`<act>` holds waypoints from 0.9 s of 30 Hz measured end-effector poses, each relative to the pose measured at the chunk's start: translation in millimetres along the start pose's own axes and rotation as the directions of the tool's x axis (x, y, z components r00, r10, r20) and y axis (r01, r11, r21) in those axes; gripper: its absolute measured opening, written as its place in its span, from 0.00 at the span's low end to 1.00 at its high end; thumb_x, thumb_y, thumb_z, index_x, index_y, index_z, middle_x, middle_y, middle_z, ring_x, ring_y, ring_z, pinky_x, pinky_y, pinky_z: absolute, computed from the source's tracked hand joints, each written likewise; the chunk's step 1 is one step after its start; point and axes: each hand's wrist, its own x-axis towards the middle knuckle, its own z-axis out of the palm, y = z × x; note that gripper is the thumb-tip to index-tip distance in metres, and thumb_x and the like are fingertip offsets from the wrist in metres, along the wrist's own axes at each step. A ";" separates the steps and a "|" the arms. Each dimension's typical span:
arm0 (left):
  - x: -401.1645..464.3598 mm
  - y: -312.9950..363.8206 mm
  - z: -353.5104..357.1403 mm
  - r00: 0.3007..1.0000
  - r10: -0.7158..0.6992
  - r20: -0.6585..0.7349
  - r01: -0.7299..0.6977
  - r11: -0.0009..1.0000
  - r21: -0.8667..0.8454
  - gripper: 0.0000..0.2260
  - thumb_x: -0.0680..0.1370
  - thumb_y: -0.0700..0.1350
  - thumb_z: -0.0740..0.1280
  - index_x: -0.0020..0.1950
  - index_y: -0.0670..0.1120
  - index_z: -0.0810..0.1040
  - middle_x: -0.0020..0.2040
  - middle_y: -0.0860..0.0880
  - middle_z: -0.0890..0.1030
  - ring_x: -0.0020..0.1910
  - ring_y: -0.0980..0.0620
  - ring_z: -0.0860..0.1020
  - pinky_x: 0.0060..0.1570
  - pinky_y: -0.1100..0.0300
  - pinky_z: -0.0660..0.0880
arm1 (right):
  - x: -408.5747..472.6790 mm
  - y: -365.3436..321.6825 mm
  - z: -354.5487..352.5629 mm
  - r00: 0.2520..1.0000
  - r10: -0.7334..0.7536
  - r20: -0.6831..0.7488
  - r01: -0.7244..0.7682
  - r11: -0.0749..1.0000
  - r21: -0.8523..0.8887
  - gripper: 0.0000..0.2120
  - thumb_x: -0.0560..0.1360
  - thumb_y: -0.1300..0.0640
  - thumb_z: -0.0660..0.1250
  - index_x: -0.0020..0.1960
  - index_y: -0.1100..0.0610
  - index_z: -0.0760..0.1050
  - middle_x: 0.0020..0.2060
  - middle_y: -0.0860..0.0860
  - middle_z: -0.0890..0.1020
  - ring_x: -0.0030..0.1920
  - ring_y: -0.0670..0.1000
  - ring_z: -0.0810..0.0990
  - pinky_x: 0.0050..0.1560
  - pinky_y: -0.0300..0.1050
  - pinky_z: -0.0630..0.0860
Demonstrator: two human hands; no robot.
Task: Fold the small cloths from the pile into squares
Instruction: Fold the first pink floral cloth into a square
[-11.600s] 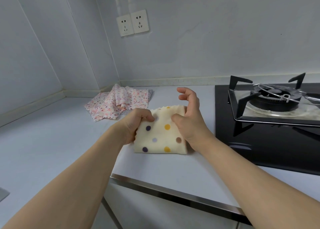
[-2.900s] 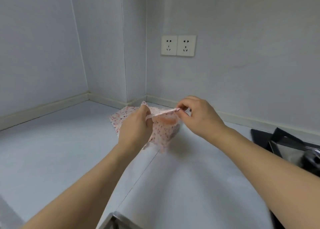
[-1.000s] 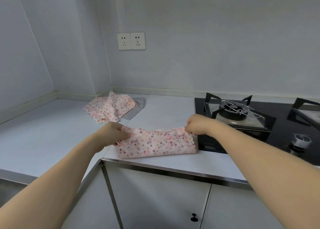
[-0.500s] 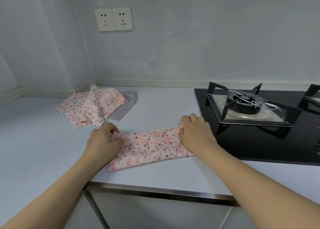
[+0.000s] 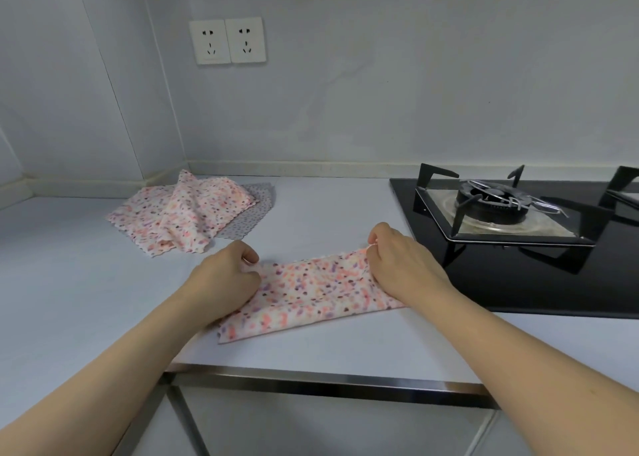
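Both hands — left hand (image 5: 226, 276), right hand (image 5: 403, 265) — knuckles up, fingers pinching the pink cloth (image 5: 311, 293)

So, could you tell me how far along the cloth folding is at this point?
No finished square is in view. In hand: the pink speckled cloth lies on the counter as a long strip, the left hand and right hand pinching its far corners. Left: folding that strip to a square, then the pile near the corner, with a grey cloth underneath.

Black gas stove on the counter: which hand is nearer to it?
Right. The right hand pinches the pink speckled cloth's end just beside the black gas stove; the left hand holds the opposite end, farther away.
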 end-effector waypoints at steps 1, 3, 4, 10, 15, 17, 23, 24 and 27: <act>0.4 0.6 -0.5 1.000 -0.009 0.008 0.009 1.000 0.004 0.07 0.76 0.44 0.64 0.53 0.53 0.73 0.49 0.53 0.78 0.44 0.51 0.78 0.47 0.56 0.75 | -0.2 0.2 0.2 1.000 0.000 -0.001 0.000 1.000 -0.011 0.10 0.80 0.55 0.50 0.51 0.57 0.68 0.46 0.52 0.76 0.44 0.56 0.75 0.43 0.50 0.70; -0.4 1.7 -1.4 1.000 0.001 0.004 -0.001 0.999 -0.034 0.05 0.76 0.43 0.64 0.50 0.51 0.74 0.44 0.51 0.79 0.39 0.52 0.77 0.40 0.58 0.74 | -0.4 0.3 1.2 1.000 0.001 0.000 -0.001 1.000 -0.031 0.11 0.80 0.55 0.50 0.49 0.57 0.69 0.45 0.52 0.76 0.42 0.55 0.75 0.41 0.50 0.70; -0.8 1.7 -2.2 1.000 0.019 -0.005 -0.020 0.997 -0.072 0.04 0.76 0.42 0.64 0.49 0.50 0.74 0.42 0.49 0.78 0.35 0.52 0.76 0.35 0.58 0.71 | -0.6 0.0 1.5 1.000 0.003 -0.001 -0.003 0.999 -0.037 0.11 0.81 0.55 0.50 0.48 0.57 0.68 0.44 0.53 0.76 0.42 0.55 0.74 0.40 0.49 0.69; -2.5 2.9 -9.1 0.998 0.055 -0.022 -0.059 0.927 -0.369 0.04 0.77 0.41 0.64 0.49 0.48 0.72 0.39 0.47 0.78 0.31 0.50 0.73 0.32 0.58 0.69 | -2.3 -2.8 -1.8 0.999 0.031 -0.010 -0.031 0.999 -0.024 0.09 0.80 0.58 0.51 0.52 0.58 0.69 0.48 0.53 0.76 0.44 0.54 0.75 0.41 0.48 0.68; 0.8 -2.7 -11.0 0.994 0.081 -0.068 -0.090 0.986 -0.143 0.04 0.77 0.44 0.65 0.43 0.50 0.75 0.40 0.50 0.78 0.31 0.53 0.73 0.33 0.60 0.69 | -0.7 -2.9 -2.0 0.998 0.055 0.002 -0.055 0.997 -0.050 0.12 0.80 0.56 0.51 0.53 0.58 0.71 0.49 0.54 0.78 0.47 0.56 0.76 0.45 0.49 0.71; 2.9 -4.4 -11.3 0.996 0.074 -0.058 -0.081 0.989 -0.120 0.04 0.77 0.43 0.65 0.43 0.49 0.75 0.38 0.51 0.76 0.31 0.53 0.73 0.33 0.60 0.68 | -0.5 -1.9 -0.5 0.999 0.041 -0.009 -0.041 0.997 -0.064 0.12 0.80 0.55 0.51 0.51 0.58 0.71 0.47 0.54 0.78 0.45 0.55 0.75 0.42 0.49 0.69; 5.1 -6.9 -14.5 0.997 0.011 -0.076 -0.016 0.997 -0.073 0.05 0.78 0.40 0.63 0.44 0.46 0.76 0.37 0.48 0.80 0.30 0.51 0.77 0.32 0.61 0.71 | -0.3 -1.7 -0.3 0.997 0.071 -0.012 -0.072 0.996 -0.052 0.09 0.80 0.59 0.51 0.52 0.58 0.69 0.49 0.53 0.77 0.47 0.55 0.75 0.42 0.47 0.67; 5.6 -7.5 -14.5 0.996 -0.004 -0.084 -0.001 0.998 -0.061 0.06 0.78 0.39 0.62 0.44 0.46 0.76 0.38 0.47 0.80 0.32 0.50 0.77 0.33 0.60 0.72 | -0.5 -2.0 -0.9 0.997 0.075 -0.006 -0.075 0.996 -0.052 0.08 0.79 0.60 0.51 0.52 0.58 0.69 0.50 0.54 0.76 0.47 0.55 0.75 0.42 0.47 0.67; 7.3 -7.7 -12.9 0.993 -0.036 -0.116 0.036 0.999 -0.004 0.07 0.76 0.36 0.59 0.45 0.45 0.75 0.43 0.48 0.79 0.42 0.49 0.76 0.39 0.57 0.73 | -1.2 -2.5 -2.3 0.997 0.077 0.021 -0.076 0.995 -0.058 0.08 0.78 0.62 0.53 0.55 0.59 0.68 0.52 0.54 0.76 0.48 0.55 0.75 0.43 0.46 0.67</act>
